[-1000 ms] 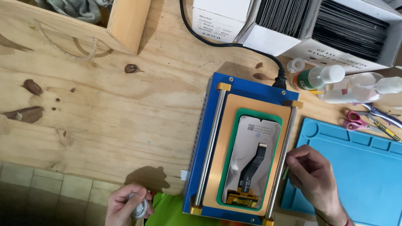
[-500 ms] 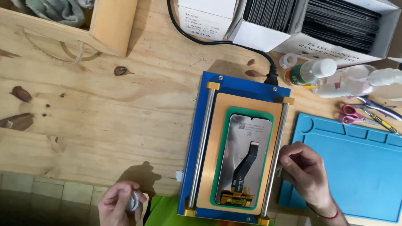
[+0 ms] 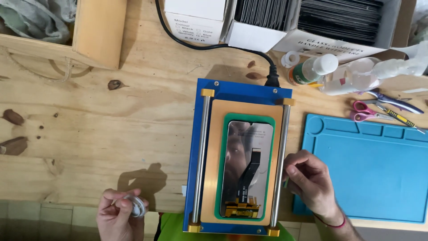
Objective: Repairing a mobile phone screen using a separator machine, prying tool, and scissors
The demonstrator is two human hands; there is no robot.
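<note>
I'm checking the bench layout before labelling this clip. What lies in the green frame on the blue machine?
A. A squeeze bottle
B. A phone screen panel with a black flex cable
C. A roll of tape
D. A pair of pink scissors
B: a phone screen panel with a black flex cable lies inside the green frame on the blue machine; the pink scissors lie off to the side on the table.

Phone repair workshop, screen separator machine (image 3: 209,147), boxed screens (image 3: 339,18)
</note>
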